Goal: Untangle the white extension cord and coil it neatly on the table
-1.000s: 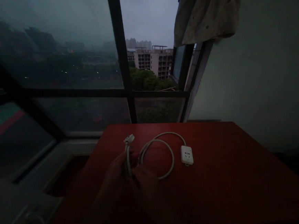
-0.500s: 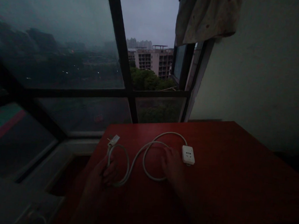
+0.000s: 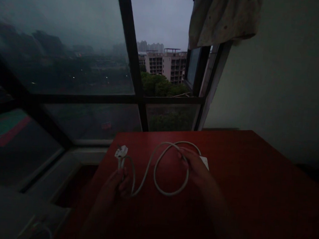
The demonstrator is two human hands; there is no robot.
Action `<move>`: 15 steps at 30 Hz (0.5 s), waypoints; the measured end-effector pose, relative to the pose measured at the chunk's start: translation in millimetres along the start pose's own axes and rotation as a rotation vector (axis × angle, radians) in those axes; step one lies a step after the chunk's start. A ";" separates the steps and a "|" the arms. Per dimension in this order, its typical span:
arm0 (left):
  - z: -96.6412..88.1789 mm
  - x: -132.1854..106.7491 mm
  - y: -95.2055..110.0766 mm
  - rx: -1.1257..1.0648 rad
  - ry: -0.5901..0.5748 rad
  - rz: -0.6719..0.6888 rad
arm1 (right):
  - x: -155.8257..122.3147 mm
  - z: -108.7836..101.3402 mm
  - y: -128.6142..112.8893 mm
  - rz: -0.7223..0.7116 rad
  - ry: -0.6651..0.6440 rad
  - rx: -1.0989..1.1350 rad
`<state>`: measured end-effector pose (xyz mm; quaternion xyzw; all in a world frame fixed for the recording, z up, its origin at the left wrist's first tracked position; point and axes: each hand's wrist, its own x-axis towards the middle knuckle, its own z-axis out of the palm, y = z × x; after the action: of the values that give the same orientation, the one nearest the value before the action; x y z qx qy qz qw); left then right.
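Note:
A white extension cord (image 3: 155, 172) lies looped on a dark red table (image 3: 253, 186) in dim light. My left hand (image 3: 114, 186) is closed around the cord just below its white plug (image 3: 121, 152), which sticks up near the table's left edge. My right hand (image 3: 195, 168) rests over the far loop of the cord, fingers curled on it. That hand covers most of the white socket block (image 3: 205, 161), of which only a corner shows.
A large window with dark frames (image 3: 131, 58) stands behind the table, with buildings outside. A pale cloth (image 3: 225, 18) hangs at the top right by a plain wall (image 3: 284, 77). A grey sill (image 3: 61, 170) runs to the left of the table.
My hands have parted: the left drew the plug end to the left, the right went to the socket block and now covers it. The cord's loops have spread wider.

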<state>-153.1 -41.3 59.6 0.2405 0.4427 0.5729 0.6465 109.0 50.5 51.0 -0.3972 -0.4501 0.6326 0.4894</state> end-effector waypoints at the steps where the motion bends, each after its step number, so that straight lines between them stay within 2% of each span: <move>1: 1.6 0.5 -1.1 0.014 0.004 -0.001 | -5.9 5.5 -9.4 -0.005 -0.015 0.127; 3: 4.9 3.0 -4.4 0.001 -0.023 -0.005 | -18.5 19.4 -23.4 -0.024 -0.032 0.273; 6: 12.3 8.1 -10.4 -0.087 -0.076 -0.029 | -38.4 44.6 -28.8 -0.063 -0.015 0.278; 8: 20.1 9.6 -13.4 -0.151 -0.087 -0.042 | -51.2 61.7 -23.5 -0.078 -0.010 0.182; 10: 29.4 8.7 -14.9 -0.166 -0.068 -0.057 | -63.1 77.0 -15.3 -0.145 -0.067 0.039; 13: 41.0 5.5 -14.9 -0.145 0.013 -0.077 | -77.9 94.8 -3.0 -0.259 -0.166 -0.164; 15: 44.0 4.4 -14.8 -0.146 0.065 -0.090 | -85.3 103.0 4.6 -0.300 -0.141 -0.285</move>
<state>-108.2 -31.9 67.8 0.1537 0.4311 0.5815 0.6726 28.2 -51.9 80.6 -0.3456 -0.6222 0.5087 0.4844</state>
